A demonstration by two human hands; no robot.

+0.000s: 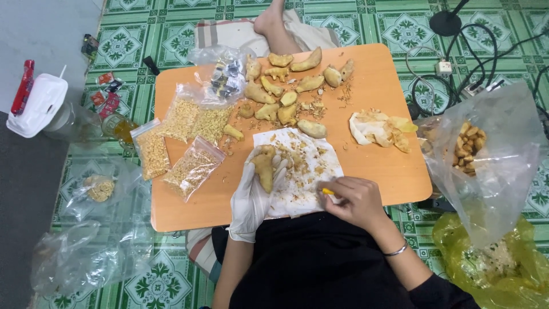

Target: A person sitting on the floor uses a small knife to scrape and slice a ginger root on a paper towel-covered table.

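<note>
My left hand (254, 191), in a white disposable glove, holds a knobbly piece of ginger root (264, 167) over a white paper sheet (309, 171) strewn with peel scraps. My right hand (353, 200), bare with a thin bracelet at the wrist, is closed on a small tool with a yellow tip (327, 191) at the sheet's lower edge. A pile of ginger pieces (286, 86) lies on the far part of the orange low table (389, 166).
Small plastic bags of chopped bits (189, 140) lie on the table's left. A crumpled tissue with peels (378, 129) is at the right. A clear bag with chunks (486, 149), a yellow bag (492, 269), cables (457, 74) and a bare foot (269, 20) surround the table.
</note>
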